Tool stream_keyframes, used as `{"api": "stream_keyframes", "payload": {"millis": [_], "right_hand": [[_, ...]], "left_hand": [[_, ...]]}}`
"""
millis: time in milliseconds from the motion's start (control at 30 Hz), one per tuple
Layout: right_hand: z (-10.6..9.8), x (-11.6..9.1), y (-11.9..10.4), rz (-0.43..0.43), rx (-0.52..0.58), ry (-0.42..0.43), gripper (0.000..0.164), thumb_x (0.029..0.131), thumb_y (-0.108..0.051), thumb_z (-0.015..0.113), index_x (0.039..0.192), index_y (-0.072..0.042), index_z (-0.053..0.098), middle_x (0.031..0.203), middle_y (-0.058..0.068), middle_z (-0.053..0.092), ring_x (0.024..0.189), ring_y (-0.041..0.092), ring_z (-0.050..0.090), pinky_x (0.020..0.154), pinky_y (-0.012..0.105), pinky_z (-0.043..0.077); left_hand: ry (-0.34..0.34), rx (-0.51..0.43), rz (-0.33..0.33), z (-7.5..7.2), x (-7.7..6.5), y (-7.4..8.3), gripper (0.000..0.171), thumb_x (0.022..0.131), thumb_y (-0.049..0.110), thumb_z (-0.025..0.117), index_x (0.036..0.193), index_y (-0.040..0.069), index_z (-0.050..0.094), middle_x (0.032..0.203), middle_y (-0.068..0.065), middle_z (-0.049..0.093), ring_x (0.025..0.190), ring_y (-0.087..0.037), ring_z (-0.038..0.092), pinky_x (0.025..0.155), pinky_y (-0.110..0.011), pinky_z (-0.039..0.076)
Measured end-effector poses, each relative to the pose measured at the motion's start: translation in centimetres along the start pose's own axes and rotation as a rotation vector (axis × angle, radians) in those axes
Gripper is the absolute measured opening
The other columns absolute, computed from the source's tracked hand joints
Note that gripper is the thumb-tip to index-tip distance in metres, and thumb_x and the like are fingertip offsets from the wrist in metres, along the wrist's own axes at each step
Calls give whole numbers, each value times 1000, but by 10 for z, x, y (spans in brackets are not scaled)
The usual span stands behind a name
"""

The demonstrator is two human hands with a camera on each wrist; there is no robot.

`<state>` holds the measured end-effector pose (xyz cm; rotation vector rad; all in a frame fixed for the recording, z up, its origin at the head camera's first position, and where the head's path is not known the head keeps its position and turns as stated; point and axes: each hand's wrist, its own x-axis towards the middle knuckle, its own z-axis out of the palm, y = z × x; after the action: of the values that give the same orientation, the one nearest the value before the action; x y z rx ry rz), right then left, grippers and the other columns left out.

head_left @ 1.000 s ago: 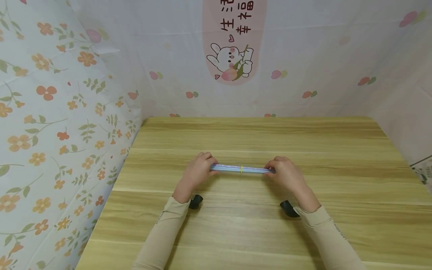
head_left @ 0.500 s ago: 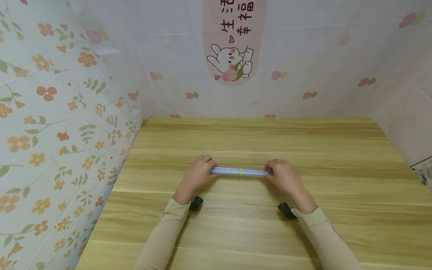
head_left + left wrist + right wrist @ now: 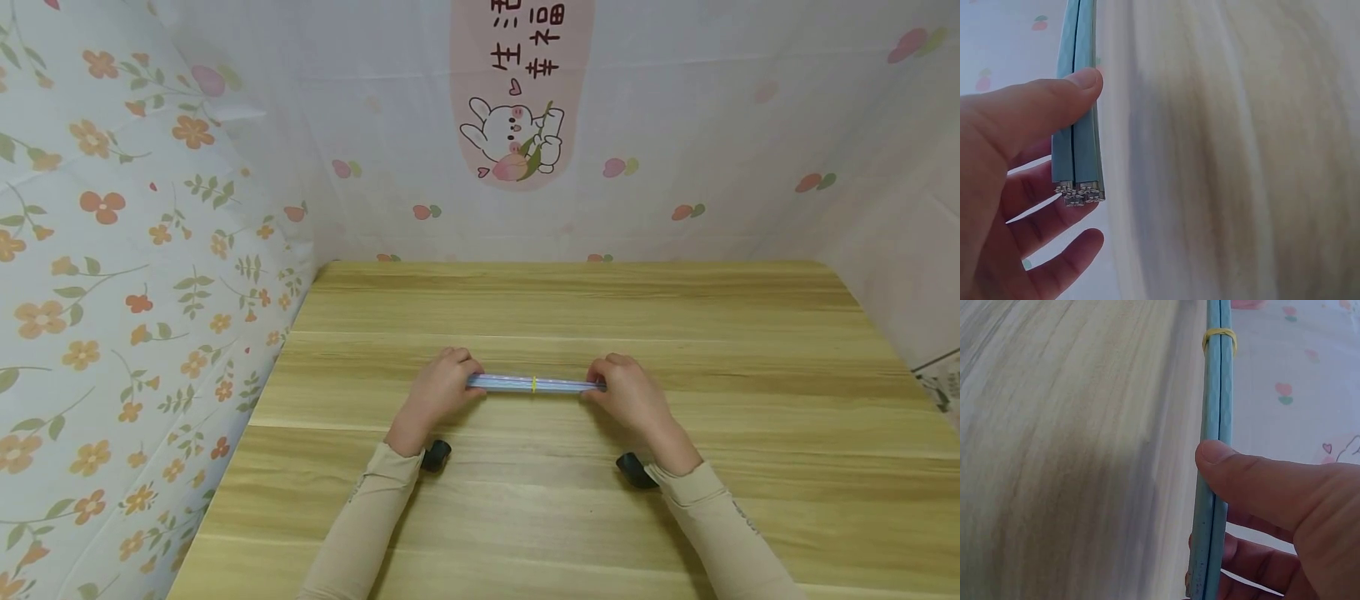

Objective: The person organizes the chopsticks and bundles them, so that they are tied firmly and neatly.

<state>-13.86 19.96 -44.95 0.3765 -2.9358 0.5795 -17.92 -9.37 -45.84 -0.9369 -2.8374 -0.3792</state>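
Note:
A bundle of light blue chopsticks (image 3: 510, 383) stretches crosswise between the two hands, bound near its middle by a yellow rubber band (image 3: 1219, 339). At the left end, my left hand (image 3: 442, 383) pinches the bundle between thumb and fingers. In the left wrist view, silvery patterned tips (image 3: 1075, 194) stick out below the thumb. My right hand (image 3: 628, 396) pinches the other end, with the thumb lying across the chopsticks and the fingers behind them. The right wrist view shows fine speckles near that end. Some fingers are partly hidden behind the bundle.
The wooden table (image 3: 525, 517) spreads under both arms. A white printed cloth (image 3: 675, 125) hangs behind it, and a floral cloth (image 3: 135, 333) closes the left side. Dark wrist devices (image 3: 636, 472) sit at the beige sleeves (image 3: 360, 533).
Both hands and the bundle have shifted slightly toward the person, the right hand also a little to the left. Both grips look the same.

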Motion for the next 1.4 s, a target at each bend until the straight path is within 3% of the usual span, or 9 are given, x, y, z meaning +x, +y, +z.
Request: {"api": "stream_keyframes", "payload": {"millis": [533,1067,1300,1400], "right_hand": [[9,-1,5,36,-8,-31,19,74,-20,81,84,-9,69,80,3,60,77,22,58,63,40,49],[11,-3,6,50,5,-60,17,75,-19,80,82,-10,67,78,2,58,74,19,55,62,38,47],[12,-4,6,52,14,-76,16,75,-18,80,81,-10,67,78,2,58,72,18,54,61,37,45],[12,-4,6,60,14,-78,17,75,-18,79,81,-10,67,79,2,58,74,19,54,61,38,46]], "left_hand": [[-22,5,-15,5,-1,1,26,77,31,79,95,12,73,92,0,63,88,-19,59,79,-32,50],[-89,8,-52,6,-1,3,29,77,35,78,96,14,72,94,1,63,87,-18,58,75,-33,51],[-85,-1,-25,5,-2,4,27,77,32,78,93,12,72,92,0,63,84,-17,59,86,-34,49],[-84,8,-23,5,-1,4,27,77,32,78,94,12,72,92,1,63,83,-17,59,85,-33,49]]}}
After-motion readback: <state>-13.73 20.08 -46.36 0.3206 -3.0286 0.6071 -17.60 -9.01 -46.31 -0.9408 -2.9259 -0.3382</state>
